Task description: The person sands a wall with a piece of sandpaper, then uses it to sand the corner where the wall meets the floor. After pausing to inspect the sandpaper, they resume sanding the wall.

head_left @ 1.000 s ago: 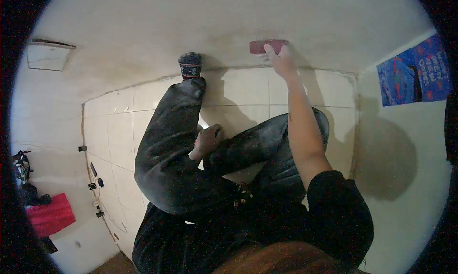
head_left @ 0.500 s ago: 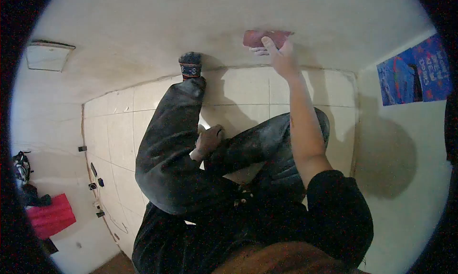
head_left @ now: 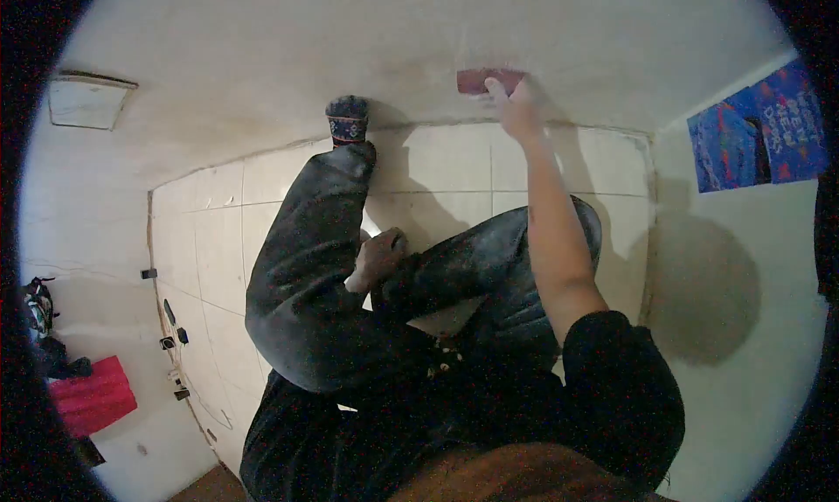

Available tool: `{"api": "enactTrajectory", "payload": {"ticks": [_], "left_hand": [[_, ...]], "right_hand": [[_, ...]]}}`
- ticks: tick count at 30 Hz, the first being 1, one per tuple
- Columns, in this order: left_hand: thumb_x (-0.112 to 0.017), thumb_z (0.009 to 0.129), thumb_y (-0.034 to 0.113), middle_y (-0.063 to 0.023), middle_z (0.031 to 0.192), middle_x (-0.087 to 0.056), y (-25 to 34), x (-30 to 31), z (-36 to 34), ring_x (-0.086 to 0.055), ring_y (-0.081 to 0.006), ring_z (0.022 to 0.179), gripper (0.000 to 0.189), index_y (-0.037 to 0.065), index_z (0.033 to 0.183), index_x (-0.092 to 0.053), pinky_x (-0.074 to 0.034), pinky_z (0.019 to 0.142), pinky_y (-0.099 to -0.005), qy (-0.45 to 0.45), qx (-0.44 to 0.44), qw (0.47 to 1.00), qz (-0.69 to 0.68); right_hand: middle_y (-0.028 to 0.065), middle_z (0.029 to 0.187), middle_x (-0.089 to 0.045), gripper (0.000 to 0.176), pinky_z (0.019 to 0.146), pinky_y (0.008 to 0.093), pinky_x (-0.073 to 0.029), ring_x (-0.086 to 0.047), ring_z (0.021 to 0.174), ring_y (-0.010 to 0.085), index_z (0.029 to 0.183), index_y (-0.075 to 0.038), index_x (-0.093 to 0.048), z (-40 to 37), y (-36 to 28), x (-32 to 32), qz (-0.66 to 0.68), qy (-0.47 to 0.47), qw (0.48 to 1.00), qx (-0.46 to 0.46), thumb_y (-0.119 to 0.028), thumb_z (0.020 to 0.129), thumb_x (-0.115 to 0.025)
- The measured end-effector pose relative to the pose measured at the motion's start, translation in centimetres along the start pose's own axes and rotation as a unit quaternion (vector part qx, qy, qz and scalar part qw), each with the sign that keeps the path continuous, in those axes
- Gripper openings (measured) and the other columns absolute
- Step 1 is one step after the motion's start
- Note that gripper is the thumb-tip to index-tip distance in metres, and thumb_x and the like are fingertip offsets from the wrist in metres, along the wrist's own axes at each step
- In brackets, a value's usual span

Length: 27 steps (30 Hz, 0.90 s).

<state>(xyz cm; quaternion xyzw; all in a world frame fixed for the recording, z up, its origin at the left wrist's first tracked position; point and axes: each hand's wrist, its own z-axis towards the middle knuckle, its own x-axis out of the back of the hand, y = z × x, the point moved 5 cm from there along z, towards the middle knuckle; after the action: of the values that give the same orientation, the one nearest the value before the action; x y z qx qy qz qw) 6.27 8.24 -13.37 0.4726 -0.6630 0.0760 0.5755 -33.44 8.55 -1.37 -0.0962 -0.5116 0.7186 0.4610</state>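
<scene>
My right hand [head_left: 517, 104] is closed on a dark red block [head_left: 479, 81] and holds it flat against the pale wall [head_left: 419, 30], a little above the floor edge. The thumb lies over the block's near side. Between my bent legs is my left hand [head_left: 380, 256], its fingers curled together beside my left shin. My left forearm is hidden behind the leg, and what the hand holds, if anything, does not show.
My socked foot [head_left: 347, 117] touches the wall's base left of the block. Pale tiles [head_left: 446, 157] cover the floor. Blue printed sheets [head_left: 730, 148] hang on the right wall. Cables and small dark boxes [head_left: 168, 343] lie at left, near a pink cloth [head_left: 96, 397] and a white panel [head_left: 87, 102].
My right hand and the red block have moved slightly down the wall, closer to the floor edge. The block now lies more level. My left hand has hardly moved.
</scene>
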Motion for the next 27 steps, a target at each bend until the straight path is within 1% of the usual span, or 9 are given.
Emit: {"api": "enactTrajectory", "payload": {"ticks": [1, 4, 7, 10, 16, 19, 22, 25, 27], "left_hand": [[-0.051, 0.094, 0.029, -0.0165, 0.103, -0.065, 0.1, -0.3, 0.1, -0.065, -0.0388, 0.095, 0.025, 0.01, 0.109, -0.06, -0.052, 0.08, -0.0479, -0.017, -0.029, 0.996, 0.078], [-0.054, 0.091, 0.024, -0.0131, 0.114, -0.06, -0.8, -2.0, -0.1, -0.065, -0.0322, 0.098, 0.025, 0.01, 0.111, -0.058, -0.053, 0.077, -0.0452, -0.031, -0.096, 0.972, 0.214], [-0.056, 0.088, 0.024, -0.0119, 0.117, -0.059, -2.6, -3.2, 0.2, -0.062, -0.0292, 0.105, 0.024, 0.01, 0.107, -0.06, -0.054, 0.075, -0.0429, -0.016, -0.074, 0.987, 0.14], [-0.056, 0.087, 0.025, -0.013, 0.113, -0.06, -0.4, -0.6, 0.5, -0.062, -0.0311, 0.104, 0.024, 0.009, 0.104, -0.061, -0.053, 0.076, -0.0433, -0.04, -0.012, 0.997, 0.069], [-0.052, 0.094, 0.031, -0.0193, 0.097, -0.068, 1.2, 0.3, -0.1, -0.064, -0.0408, 0.094, 0.027, 0.008, 0.104, -0.061, -0.051, 0.08, -0.049, 0.003, -0.022, 0.999, 0.049], [-0.052, 0.094, 0.032, -0.0195, 0.097, -0.067, -0.4, -0.4, -0.1, -0.064, -0.0412, 0.094, 0.027, 0.009, 0.104, -0.061, -0.051, 0.079, -0.0489, 0.002, -0.014, 0.999, 0.044], [-0.052, 0.094, 0.032, -0.0197, 0.098, -0.068, 1.7, 1.3, -0.1, -0.064, -0.0415, 0.094, 0.027, 0.009, 0.106, -0.061, -0.051, 0.079, -0.0488, -0.015, 0.048, 0.999, 0.017], [-0.052, 0.094, 0.033, -0.02, 0.098, -0.067, 1.0, 0.4, -0.1, -0.064, -0.0415, 0.094, 0.028, 0.009, 0.106, -0.061, -0.051, 0.079, -0.0489, -0.025, 0.014, 0.999, 0.046], [-0.051, 0.095, 0.032, -0.0202, 0.097, -0.067, -0.9, -1.2, -0.2, -0.064, -0.0412, 0.093, 0.027, 0.009, 0.106, -0.06, -0.051, 0.079, -0.0494, 0.0, -0.036, 0.998, 0.052]], "right_hand": [[0.0112, 0.09, -0.07, 0.027, 0.066, 0.0307, -0.057, -0.072, 0.073, 0.0198, 0.11, 0.004, -0.059, -0.5, 0.6, -0.5, -0.123, 0.031, 0.988, 0.093, -0.021, 0.101, -0.055], [0.0142, 0.097, -0.069, 0.032, 0.077, 0.0353, -0.056, -0.071, 0.087, 0.0237, 0.109, 0.005, -0.059, 0.4, -3.8, 0.4, 0.309, -0.102, 0.931, -0.166, -0.026, 0.1, -0.056], [0.0154, 0.1, -0.069, 0.035, 0.079, 0.0359, -0.054, -0.07, 0.091, 0.0242, 0.11, 0.006, -0.058, 1.2, -3.3, 0.5, 0.339, -0.086, 0.918, -0.185, -0.028, 0.1, -0.056], [0.0152, 0.1, -0.067, 0.036, 0.066, 0.0287, -0.057, -0.071, 0.075, 0.0188, 0.119, 0.005, -0.052, -0.1, 1.9, -1.0, -0.065, -0.022, 0.997, -0.035, -0.024, 0.1, -0.058], [0.0149, 0.101, -0.068, 0.042, 0.074, 0.0346, -0.053, -0.069, 0.08, 0.0218, 0.115, 0.005, -0.055, 0.7, -4.8, 0.8, 0.331, -0.117, 0.922, -0.161, -0.032, 0.096, -0.062], [0.0129, 0.101, -0.069, 0.042, 0.076, 0.0369, -0.052, -0.069, 0.079, 0.0239, 0.113, 0.005, -0.057, 0.2, -3.1, 1.1, 0.129, -0.116, 0.961, -0.214, -0.034, 0.097, -0.061], [0.0173, 0.101, -0.067, 0.043, 0.08, 0.039, -0.052, -0.067, 0.094, 0.0267, 0.112, 0.007, -0.058, -1.1, 1.6, -1.3, -0.041, -0.034, 0.997, -0.048, -0.033, 0.097, -0.06], [0.0201, 0.106, -0.065, 0.048, 0.087, 0.0439, -0.048, -0.063, 0.103, 0.0317, 0.114, 0.008, -0.057, 0.4, -4.8, 1.5, 0.122, -0.062, 0.985, -0.107, -0.036, 0.095, -0.061], [0.0204, 0.106, -0.065, 0.05, 0.088, 0.0445, -0.048, -0.063, 0.104, 0.0326, 0.115, 0.008, -0.056, 0.8, 0.2, -1.0, 0.208, -0.111, 0.959, -0.154, -0.038, 0.096, -0.06]]}}
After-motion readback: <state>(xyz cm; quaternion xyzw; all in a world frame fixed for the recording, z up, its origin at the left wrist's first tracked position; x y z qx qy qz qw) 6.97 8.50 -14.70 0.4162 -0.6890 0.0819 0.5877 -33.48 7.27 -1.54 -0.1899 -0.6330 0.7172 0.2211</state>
